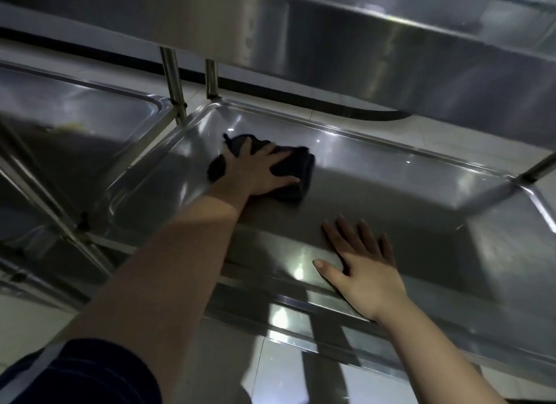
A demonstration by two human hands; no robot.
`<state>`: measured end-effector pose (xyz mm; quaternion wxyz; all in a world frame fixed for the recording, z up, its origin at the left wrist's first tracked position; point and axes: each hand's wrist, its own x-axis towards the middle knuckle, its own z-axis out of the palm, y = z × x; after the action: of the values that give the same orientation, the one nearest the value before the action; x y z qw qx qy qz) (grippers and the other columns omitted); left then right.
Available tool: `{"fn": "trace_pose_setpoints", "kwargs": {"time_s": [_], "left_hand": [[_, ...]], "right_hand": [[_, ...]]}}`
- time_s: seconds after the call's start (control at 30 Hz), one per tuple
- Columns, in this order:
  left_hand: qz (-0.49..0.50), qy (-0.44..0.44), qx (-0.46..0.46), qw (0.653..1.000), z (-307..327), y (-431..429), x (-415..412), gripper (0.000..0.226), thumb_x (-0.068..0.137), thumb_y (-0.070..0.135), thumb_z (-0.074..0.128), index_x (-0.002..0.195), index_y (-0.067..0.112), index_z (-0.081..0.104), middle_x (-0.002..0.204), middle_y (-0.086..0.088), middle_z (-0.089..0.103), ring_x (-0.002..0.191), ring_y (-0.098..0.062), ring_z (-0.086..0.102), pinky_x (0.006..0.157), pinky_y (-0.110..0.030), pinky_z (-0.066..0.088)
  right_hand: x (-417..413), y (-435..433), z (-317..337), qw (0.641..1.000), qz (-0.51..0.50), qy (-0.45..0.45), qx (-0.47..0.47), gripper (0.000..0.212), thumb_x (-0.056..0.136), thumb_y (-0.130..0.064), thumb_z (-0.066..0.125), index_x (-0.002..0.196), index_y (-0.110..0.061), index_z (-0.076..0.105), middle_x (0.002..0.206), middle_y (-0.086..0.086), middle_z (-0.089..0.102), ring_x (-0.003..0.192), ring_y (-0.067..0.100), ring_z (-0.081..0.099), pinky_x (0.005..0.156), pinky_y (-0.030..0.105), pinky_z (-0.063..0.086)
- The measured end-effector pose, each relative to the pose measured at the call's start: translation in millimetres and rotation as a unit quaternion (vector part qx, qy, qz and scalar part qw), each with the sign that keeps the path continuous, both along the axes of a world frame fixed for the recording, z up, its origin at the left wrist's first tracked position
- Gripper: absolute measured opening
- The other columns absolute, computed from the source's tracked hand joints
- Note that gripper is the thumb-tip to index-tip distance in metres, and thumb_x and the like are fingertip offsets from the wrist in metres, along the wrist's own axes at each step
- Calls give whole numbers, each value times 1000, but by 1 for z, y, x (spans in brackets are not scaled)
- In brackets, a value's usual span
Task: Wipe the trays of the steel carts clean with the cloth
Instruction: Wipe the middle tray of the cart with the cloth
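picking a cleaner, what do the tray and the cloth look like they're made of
The tray is likely polished steel, given its mirror-like glare and sharp light reflections. The cloth seems soft dark fabric, bunched in folds under the left hand; fibre cannot be told.

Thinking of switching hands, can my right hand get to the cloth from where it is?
Probably yes. The right hand rests flat on the near edge of the tray, with only bare steel between it and the cloth. The left hand lies spread on the cloth and would need to lift.
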<state>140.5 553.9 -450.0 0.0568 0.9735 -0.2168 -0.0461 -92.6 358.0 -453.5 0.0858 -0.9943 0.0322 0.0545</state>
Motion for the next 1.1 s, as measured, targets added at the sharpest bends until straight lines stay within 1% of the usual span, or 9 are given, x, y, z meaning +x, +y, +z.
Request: {"fn": "trace_pose_setpoints", "kwargs": {"time_s": [0.13, 0.23, 0.33, 0.57, 0.67, 0.73, 0.93, 1.03, 1.1], "left_hand": [[78, 3, -18, 997, -2, 42, 25, 87, 65, 98, 22, 143, 61, 11, 162, 19, 6, 149, -36, -3, 104, -77, -9], [89, 20, -18, 996, 2, 36, 29, 89, 65, 97, 23, 145, 59, 12, 162, 19, 5, 148, -38, -5, 105, -76, -1], [94, 22, 7, 995, 6, 19, 29, 90, 67, 96, 19, 147, 57, 8, 163, 14, 2, 147, -41, -9, 101, -81, -5], [-29, 18, 23, 999, 3, -57, 3, 85, 72, 94, 19, 147, 59, 1, 164, 10, -3, 146, -45, -12, 99, -81, -10], [-70, 18, 31, 997, 0, -68, 2, 85, 69, 95, 16, 145, 60, 0, 163, 13, -4, 146, -43, -12, 99, -80, -9], [-80, 23, 24, 996, 0, -60, 11, 84, 71, 94, 19, 145, 61, 2, 163, 15, -3, 147, -40, -11, 102, -80, -8], [4, 15, 4, 1000, 7, -27, 49, 83, 75, 90, 26, 148, 55, 8, 163, 13, 1, 148, -39, -6, 104, -78, -2], [56, 33, 10, 998, 11, -37, 52, 88, 73, 92, 24, 149, 53, 7, 164, 10, -2, 147, -43, -9, 102, -80, -5], [50, 39, 18, 998, 12, -58, 43, 89, 72, 93, 22, 149, 53, 6, 164, 9, -5, 145, -47, -12, 100, -81, -8]], "right_hand": [[1, 3, 0, 1000, -3, 3, -4, 75, 74, -84, 5, 144, -61, -6, 151, -31, -20, 148, 12, -17, 119, 45, -10], [4, 4, -1, 1000, -4, 4, -13, 74, 77, -83, 5, 146, -59, -7, 158, -25, -15, 149, 14, -17, 119, 47, -8], [6, 5, 2, 1000, -3, 6, -10, 74, 77, -83, 5, 146, -59, -7, 160, -24, -13, 149, 15, -17, 119, 48, -8], [9, 7, 6, 1000, 28, 9, 10, 70, 84, -75, 16, 149, -54, 1, 161, -22, -5, 150, 19, -14, 118, 52, -9], [8, 6, 7, 997, 72, -1, 40, 62, 93, -65, 25, 151, -51, 11, 162, -21, 2, 149, 13, -14, 118, 48, -12], [8, 4, 6, 996, 78, 1, 41, 60, 94, -65, 26, 150, -52, 9, 161, -24, -1, 149, 13, -16, 118, 45, -15], [14, 3, 0, 997, 79, -1, 26, 60, 94, -65, 24, 148, -56, 0, 159, -26, -7, 148, 13, -18, 118, 44, -15], [17, 4, -2, 997, 77, -2, 21, 60, 94, -65, 23, 148, -56, -2, 160, -26, -9, 148, 14, -19, 117, 46, -15], [18, 4, -3, 997, 76, 0, 18, 60, 94, -64, 23, 148, -56, -2, 160, -25, -9, 149, 15, -17, 118, 48, -13]]}}
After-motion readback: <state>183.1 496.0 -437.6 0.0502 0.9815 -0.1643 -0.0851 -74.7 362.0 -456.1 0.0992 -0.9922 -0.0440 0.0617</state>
